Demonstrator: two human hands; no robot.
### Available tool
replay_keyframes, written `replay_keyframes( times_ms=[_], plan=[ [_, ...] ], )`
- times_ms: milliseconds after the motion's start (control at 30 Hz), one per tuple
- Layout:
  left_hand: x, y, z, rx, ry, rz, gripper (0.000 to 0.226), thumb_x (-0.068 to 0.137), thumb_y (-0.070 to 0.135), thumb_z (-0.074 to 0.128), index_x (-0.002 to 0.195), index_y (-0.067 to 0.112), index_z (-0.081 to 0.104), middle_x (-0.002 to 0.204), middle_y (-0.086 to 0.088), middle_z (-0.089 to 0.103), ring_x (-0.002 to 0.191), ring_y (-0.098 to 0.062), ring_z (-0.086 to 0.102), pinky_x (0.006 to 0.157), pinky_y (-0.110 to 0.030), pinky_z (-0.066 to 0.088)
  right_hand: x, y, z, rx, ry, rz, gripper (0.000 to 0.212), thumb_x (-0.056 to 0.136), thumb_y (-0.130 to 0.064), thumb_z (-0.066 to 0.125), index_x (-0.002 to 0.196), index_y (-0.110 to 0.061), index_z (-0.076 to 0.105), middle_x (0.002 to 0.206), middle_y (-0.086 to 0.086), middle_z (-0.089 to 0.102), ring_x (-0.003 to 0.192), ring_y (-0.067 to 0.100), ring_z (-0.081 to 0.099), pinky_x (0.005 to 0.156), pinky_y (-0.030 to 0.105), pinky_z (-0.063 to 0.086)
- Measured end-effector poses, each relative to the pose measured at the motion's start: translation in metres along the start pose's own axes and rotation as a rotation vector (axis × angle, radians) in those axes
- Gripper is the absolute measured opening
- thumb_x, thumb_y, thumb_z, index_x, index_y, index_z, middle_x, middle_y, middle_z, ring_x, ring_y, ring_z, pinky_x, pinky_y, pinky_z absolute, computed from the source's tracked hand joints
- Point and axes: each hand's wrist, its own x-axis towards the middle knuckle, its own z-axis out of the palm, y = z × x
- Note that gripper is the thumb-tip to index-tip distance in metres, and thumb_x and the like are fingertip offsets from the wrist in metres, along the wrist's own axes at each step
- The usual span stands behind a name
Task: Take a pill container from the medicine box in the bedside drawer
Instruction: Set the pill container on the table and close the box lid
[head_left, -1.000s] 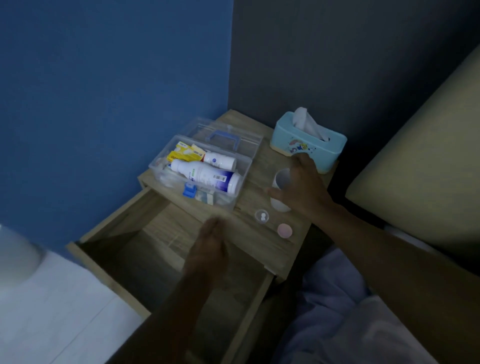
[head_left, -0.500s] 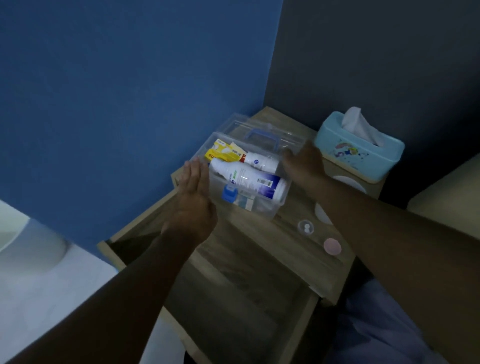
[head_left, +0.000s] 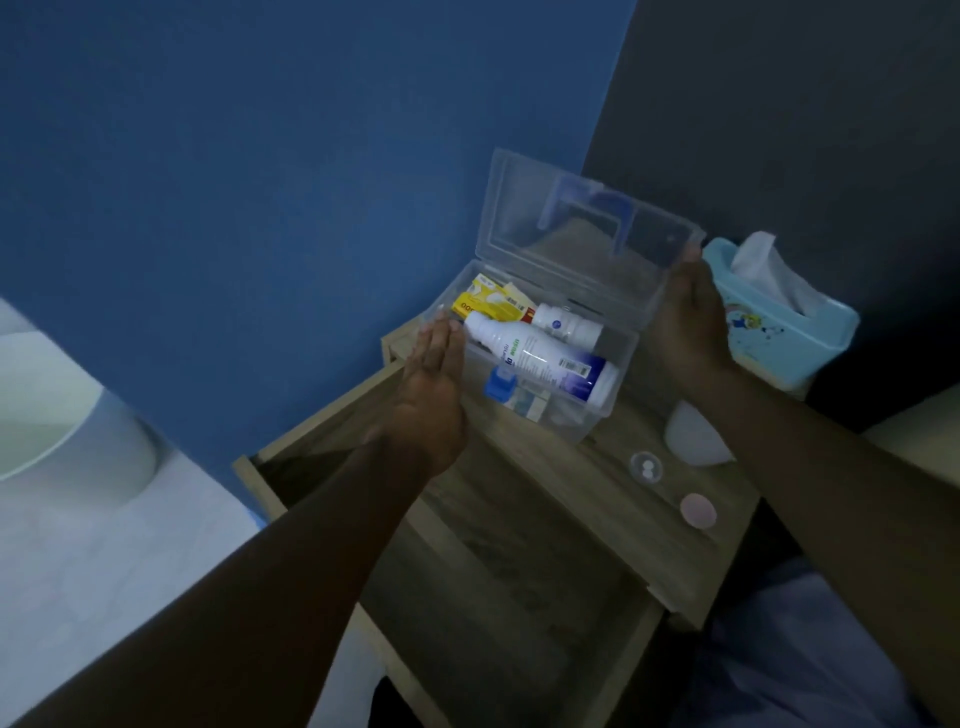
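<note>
Clear medicine box (head_left: 550, 291) with blue handle (head_left: 587, 208), white bottles (head_left: 540, 358), yellow carton (head_left: 485, 303); pale blue tissue box (head_left: 779, 332) with cartoon print

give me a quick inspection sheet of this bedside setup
surface: wooden nightstand, drawer below pulled open, inside too dark to read
job's things: clear medicine box on the top, lid raised; inside two white bottles, a yellow carton, a blue-capped item
clutter: tissue box, white cup, small clear dish with two pills, pink disc
grippers: left hand flat against the box's left end; right hand at the lid's right edge
cables: nothing seen
surroundings: blue wall, dark wall, bedding at right
</note>
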Motion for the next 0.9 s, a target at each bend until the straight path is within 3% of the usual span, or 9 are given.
replay_keyframes(
  times_ms=[67,100,200,267,333,433,533,733,900],
  plan=[
    [0.003,-0.004,-0.009,-0.056,-0.047,0.010,0.082,0.084,-0.003,0.051,0.153,0.002,0.008,0.164,-0.014,-0.002,0.152,-0.030,-0.002,0.123,-0.039,0.010,-0.025,0.002,-0.011,0.014,-0.074,-0.120,0.028,0.108,-0.036,0.029,0.099,-0.027,0.054,0.091,-0.006,0.055,0.081,0.007,0.054,0.078,0.030,0.042],
    [0.003,-0.005,-0.016,-0.092,-0.063,0.006,0.080,0.085,-0.001,0.051,0.154,0.004,0.010,0.164,-0.012,0.002,0.152,-0.029,0.003,0.123,-0.035,0.011,-0.035,0.005,-0.015,-0.009,-0.117,-0.191,0.026,0.107,-0.036,0.031,0.098,-0.026,0.054,0.089,-0.004,0.055,0.080,0.008,0.054,0.080,0.034,0.044],
    [-0.003,-0.009,-0.030,-0.156,0.017,-0.049,0.075,0.088,0.001,0.051,0.154,0.008,0.017,0.162,-0.010,0.019,0.149,-0.027,0.022,0.118,-0.027,0.016,-0.043,0.022,-0.023,-0.142,-0.246,-0.310,0.037,0.104,-0.039,0.040,0.121,-0.007,0.049,0.104,0.014,0.058,0.092,0.021,0.059,0.084,0.046,0.051],
    [-0.010,-0.009,-0.036,-0.157,0.092,-0.108,0.076,0.090,0.003,0.053,0.154,0.007,0.012,0.163,-0.010,0.015,0.150,-0.026,0.016,0.116,-0.020,0.009,-0.053,0.027,-0.028,-0.171,-0.348,-0.336,0.044,0.101,-0.038,0.048,0.135,-0.010,0.044,0.120,0.014,0.058,0.103,0.016,0.060,0.084,0.037,0.053],
    [-0.013,-0.008,-0.040,-0.135,0.123,-0.074,0.080,0.091,0.005,0.055,0.155,0.006,0.006,0.164,-0.009,0.005,0.152,-0.021,0.006,0.111,-0.014,0.000,-0.065,0.036,-0.031,-0.187,-0.404,-0.412,0.052,0.099,-0.031,0.056,0.145,-0.017,0.036,0.142,0.007,0.050,0.127,0.012,0.053,0.098,0.036,0.051],
    [-0.012,-0.005,-0.046,-0.088,0.116,0.005,0.082,0.090,0.003,0.054,0.154,0.007,0.003,0.164,-0.008,-0.002,0.152,-0.020,-0.003,0.116,-0.017,-0.002,-0.078,0.049,-0.028,-0.253,-0.409,-0.523,0.054,0.098,-0.021,0.059,0.147,-0.014,0.036,0.154,0.006,0.040,0.144,0.013,0.037,0.115,0.044,0.039],
    [-0.004,0.000,-0.047,-0.008,0.063,0.055,0.085,0.086,0.002,0.051,0.155,0.007,0.002,0.164,-0.009,-0.004,0.152,-0.023,-0.005,0.123,-0.030,0.003,-0.082,0.057,-0.025,-0.329,-0.407,-0.582,0.054,0.099,-0.020,0.057,0.148,-0.015,0.037,0.157,0.004,0.037,0.149,0.016,0.031,0.116,0.049,0.036],
    [0.003,0.006,-0.032,0.054,-0.016,0.087,0.074,0.091,0.013,0.047,0.155,0.011,0.010,0.165,-0.008,0.003,0.152,-0.026,0.002,0.122,-0.040,0.019,-0.094,0.063,-0.017,-0.514,-0.372,-0.688,0.050,0.103,-0.022,0.050,0.151,-0.015,0.038,0.161,0.004,0.032,0.153,0.022,0.021,0.118,0.033,0.025],
    [0.007,0.017,-0.028,0.111,0.009,-0.001,0.067,0.096,0.012,0.042,0.155,0.011,0.011,0.165,-0.005,0.003,0.152,-0.022,0.002,0.122,-0.035,0.017,-0.092,0.065,-0.015,-0.530,-0.312,-0.722,0.041,0.103,-0.016,0.048,0.144,-0.012,0.047,0.157,0.009,0.040,0.150,0.025,0.030,0.120,0.034,0.025]
  ],
)
